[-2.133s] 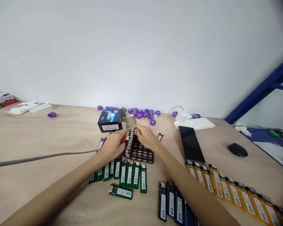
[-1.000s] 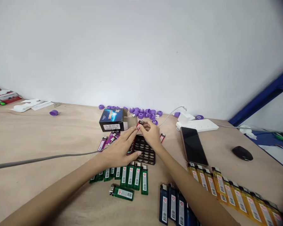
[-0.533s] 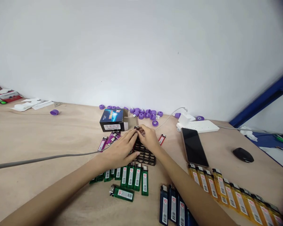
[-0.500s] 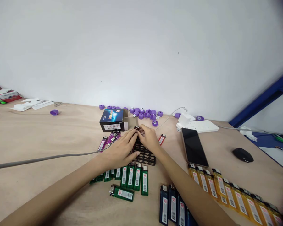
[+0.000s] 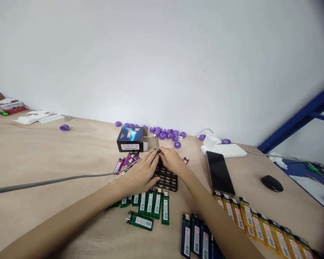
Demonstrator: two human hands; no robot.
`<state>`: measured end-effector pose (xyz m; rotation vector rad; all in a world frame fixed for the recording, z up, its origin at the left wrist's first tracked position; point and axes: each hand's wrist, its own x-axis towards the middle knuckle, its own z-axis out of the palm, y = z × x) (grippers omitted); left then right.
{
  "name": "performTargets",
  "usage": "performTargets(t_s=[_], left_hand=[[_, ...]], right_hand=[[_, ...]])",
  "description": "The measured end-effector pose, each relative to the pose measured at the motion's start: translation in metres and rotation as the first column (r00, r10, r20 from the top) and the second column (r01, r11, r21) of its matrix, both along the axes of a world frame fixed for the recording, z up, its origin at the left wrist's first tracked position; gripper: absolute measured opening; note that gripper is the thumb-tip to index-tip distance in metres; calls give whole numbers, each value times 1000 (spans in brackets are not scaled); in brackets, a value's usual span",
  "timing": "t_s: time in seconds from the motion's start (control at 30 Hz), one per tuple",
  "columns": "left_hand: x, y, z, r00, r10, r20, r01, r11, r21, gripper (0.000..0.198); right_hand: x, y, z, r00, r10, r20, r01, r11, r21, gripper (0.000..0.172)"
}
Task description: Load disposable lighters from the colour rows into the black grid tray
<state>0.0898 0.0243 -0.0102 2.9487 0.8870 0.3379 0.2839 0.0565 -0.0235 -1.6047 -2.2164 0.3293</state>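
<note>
My left hand [image 5: 140,176] and my right hand [image 5: 171,160] meet above the far end of a black grid tray [image 5: 166,180]. Between their fingertips pokes the small metal head of a lighter [image 5: 157,150]; its body is hidden by my fingers. Much of the tray lies beneath my hands. Several green lighters [image 5: 150,205] stand in a row just below my left hand, with one more green lighter [image 5: 140,221] lying crosswise. Several purple lighters [image 5: 129,160] lie left of my fingers, and a red lighter [image 5: 186,160] lies to the right.
An open black box [image 5: 130,139] stands just beyond my hands, before scattered purple caps [image 5: 164,133]. Rows of blue lighters [image 5: 196,235] and yellow lighters [image 5: 259,225] lie at front right. A phone [image 5: 219,172], white power strip [image 5: 224,150], mouse [image 5: 272,183] and grey cable [image 5: 56,180] surround them.
My hands have closed together over the tray's far end, around the lighter head. The tall row of lighters held earlier no longer shows. The view has shifted slightly.
</note>
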Motion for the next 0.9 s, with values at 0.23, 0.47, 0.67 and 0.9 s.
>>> performTargets(t_s=[0.23, 0.47, 0.67, 0.9], left_hand=[[0, 1, -1, 1000, -1, 28, 1, 1000, -9, 72], [-1, 2, -2, 1000, -7, 22, 8, 999, -33, 72], [-7, 6, 0, 1000, -11, 17, 12, 999, -50, 76], [-15, 13, 2, 999, -52, -9, 52, 996, -73, 100]], right_hand=[[-1, 4, 1, 996, 66, 60, -64, 997, -35, 32], [56, -18, 7, 988, -136, 67, 135, 991, 22, 28], [85, -37, -16, 928, -358, 105, 352, 933, 69, 31], [75, -41, -34, 946, -301, 117, 294, 953, 75, 36]])
